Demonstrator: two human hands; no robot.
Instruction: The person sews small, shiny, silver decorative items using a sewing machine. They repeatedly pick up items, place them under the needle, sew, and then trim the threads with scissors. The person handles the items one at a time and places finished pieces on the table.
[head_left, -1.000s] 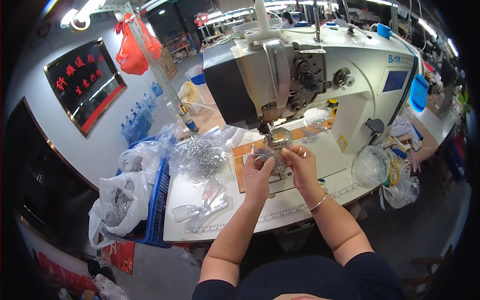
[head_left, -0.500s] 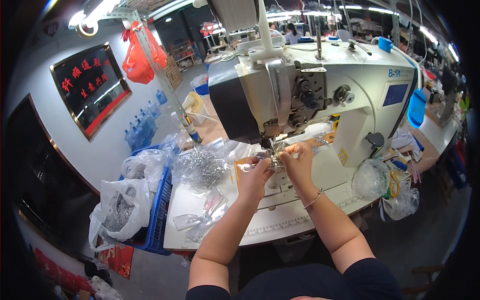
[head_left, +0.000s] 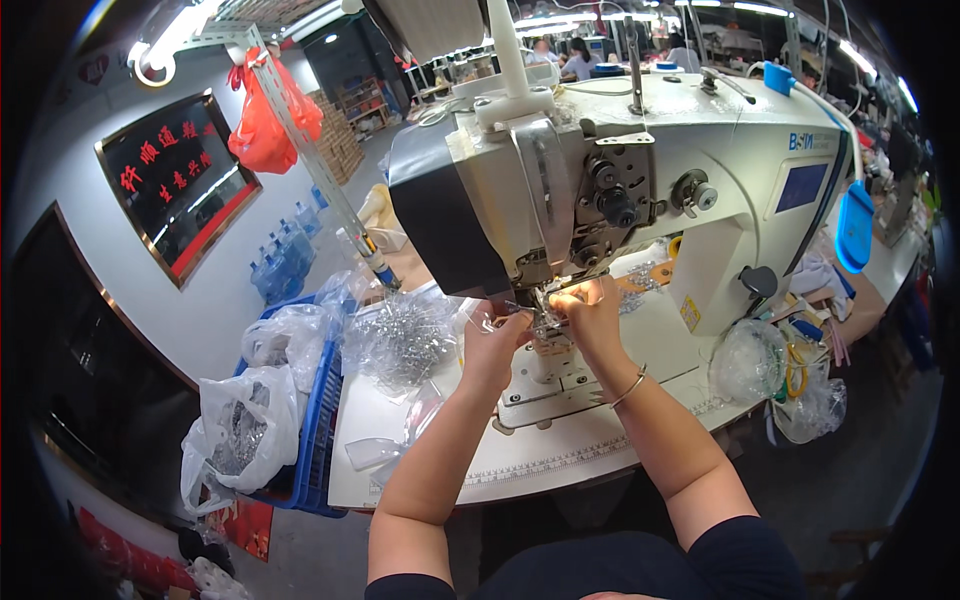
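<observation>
Forearms extended forward, your left hand [head_left: 493, 345] and right hand [head_left: 594, 320] each pinch a clear piece [head_left: 541, 326] beneath the sewing machine's [head_left: 735, 130] head.

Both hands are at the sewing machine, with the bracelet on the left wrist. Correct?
Not quite: in the head view, the bracelet is on the wrist of the right hand. That hand and the left hand are both at the sewing machine.

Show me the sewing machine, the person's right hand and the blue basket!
Sewing machine [head_left: 678, 150]: head view, on its white casing.
Right hand [head_left: 592, 322]: head view, on the hand's middle.
Blue basket [head_left: 318, 428]: head view, on its side wall.
</observation>
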